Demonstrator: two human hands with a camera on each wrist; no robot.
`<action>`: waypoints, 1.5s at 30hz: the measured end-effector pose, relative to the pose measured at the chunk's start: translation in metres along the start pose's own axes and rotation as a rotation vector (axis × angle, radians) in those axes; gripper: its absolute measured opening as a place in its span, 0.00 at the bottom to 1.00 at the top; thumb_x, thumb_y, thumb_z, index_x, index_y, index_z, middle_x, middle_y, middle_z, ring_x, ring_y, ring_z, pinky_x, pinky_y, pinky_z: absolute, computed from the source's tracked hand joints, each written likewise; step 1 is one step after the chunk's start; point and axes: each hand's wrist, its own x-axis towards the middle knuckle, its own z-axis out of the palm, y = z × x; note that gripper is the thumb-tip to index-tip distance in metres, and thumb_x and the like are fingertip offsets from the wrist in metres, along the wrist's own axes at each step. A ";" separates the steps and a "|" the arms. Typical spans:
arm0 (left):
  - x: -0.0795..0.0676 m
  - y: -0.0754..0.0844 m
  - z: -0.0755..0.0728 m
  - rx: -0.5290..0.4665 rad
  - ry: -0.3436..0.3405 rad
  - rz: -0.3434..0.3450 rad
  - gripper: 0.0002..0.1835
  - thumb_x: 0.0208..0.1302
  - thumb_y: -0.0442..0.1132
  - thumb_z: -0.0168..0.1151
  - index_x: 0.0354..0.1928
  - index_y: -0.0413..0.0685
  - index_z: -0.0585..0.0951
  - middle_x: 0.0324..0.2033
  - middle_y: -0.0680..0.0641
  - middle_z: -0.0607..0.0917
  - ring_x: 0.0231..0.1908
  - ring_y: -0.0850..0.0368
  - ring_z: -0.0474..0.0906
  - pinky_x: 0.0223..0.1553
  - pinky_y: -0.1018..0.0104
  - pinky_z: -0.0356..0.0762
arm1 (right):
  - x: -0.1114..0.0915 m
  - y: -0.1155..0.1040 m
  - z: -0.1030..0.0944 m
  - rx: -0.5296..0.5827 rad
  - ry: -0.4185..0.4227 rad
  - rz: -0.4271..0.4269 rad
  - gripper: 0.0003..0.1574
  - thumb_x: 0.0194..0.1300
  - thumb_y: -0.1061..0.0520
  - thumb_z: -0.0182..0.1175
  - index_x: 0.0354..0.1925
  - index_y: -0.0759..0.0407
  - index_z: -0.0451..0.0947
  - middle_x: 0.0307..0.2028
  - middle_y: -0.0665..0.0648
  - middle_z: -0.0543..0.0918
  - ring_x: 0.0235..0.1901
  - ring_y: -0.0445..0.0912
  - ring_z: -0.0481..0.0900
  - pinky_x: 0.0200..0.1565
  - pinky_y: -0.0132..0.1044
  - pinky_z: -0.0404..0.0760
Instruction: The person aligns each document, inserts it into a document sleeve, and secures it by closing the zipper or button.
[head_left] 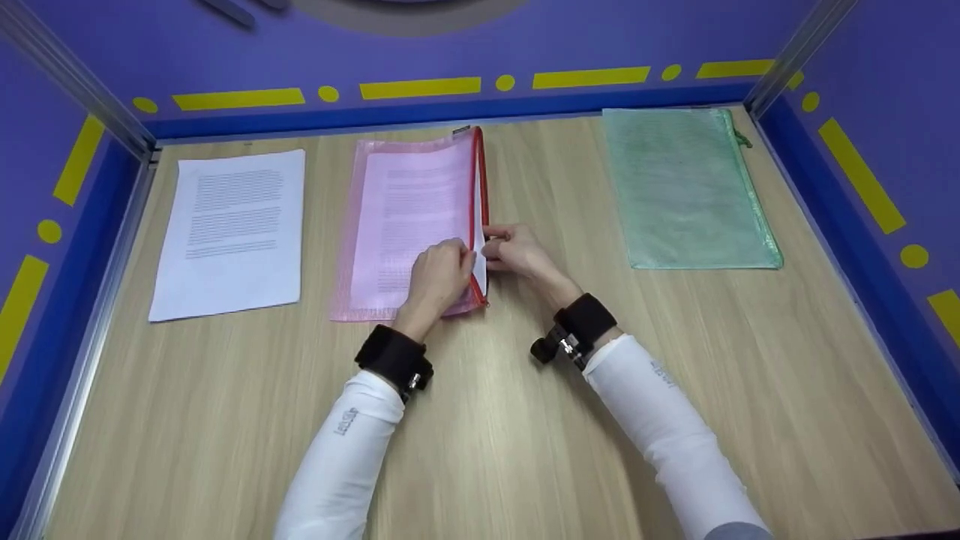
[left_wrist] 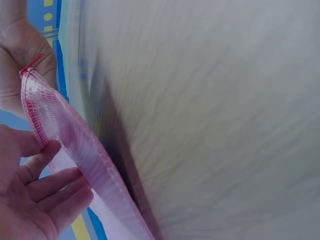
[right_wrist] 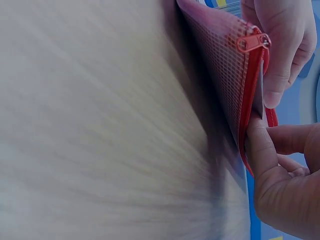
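Observation:
A pink mesh zipper pouch (head_left: 343,289) lies on the table with printed paper (head_left: 420,217) inside, seen through the mesh. Its red zipper (head_left: 474,187) runs along the right side, where the mouth gapes and the white paper edge (right_wrist: 259,92) shows. My left hand (head_left: 439,277) pinches the upper layer at the mouth between thumb and fingers. At the same mouth, my right hand (head_left: 525,255) pinches the paper edge, a fingertip reaching inside the zipper. The zipper pull (right_wrist: 252,42) hangs at the near corner.
To the left lies a stack of printed paper (head_left: 240,262). A green mesh zipper pouch (head_left: 694,195) lies flat at the back right. Purple-blue walls (head_left: 420,52) edge the wooden table (head_left: 480,450) at the back and sides.

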 end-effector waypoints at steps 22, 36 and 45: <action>-0.002 0.003 0.001 0.001 -0.041 -0.029 0.13 0.72 0.43 0.56 0.37 0.41 0.84 0.34 0.41 0.89 0.36 0.43 0.86 0.41 0.50 0.82 | 0.008 0.001 0.014 0.053 -0.078 0.035 0.38 0.64 0.75 0.45 0.72 0.73 0.55 0.43 0.62 0.80 0.37 0.44 0.82 0.43 0.32 0.87; 0.001 0.005 0.001 0.030 -0.048 -0.032 0.13 0.71 0.46 0.57 0.38 0.44 0.85 0.35 0.43 0.89 0.37 0.44 0.86 0.41 0.51 0.83 | -0.006 0.002 -0.025 0.169 0.009 -0.009 0.28 0.72 0.64 0.55 0.68 0.69 0.67 0.60 0.71 0.79 0.42 0.43 0.87 0.48 0.31 0.85; 0.001 0.006 0.003 0.045 -0.067 -0.043 0.14 0.70 0.47 0.58 0.36 0.45 0.86 0.33 0.44 0.90 0.34 0.46 0.86 0.39 0.51 0.83 | -0.023 0.012 -0.053 0.179 0.115 -0.084 0.28 0.73 0.57 0.56 0.68 0.63 0.69 0.60 0.67 0.80 0.51 0.46 0.86 0.55 0.37 0.84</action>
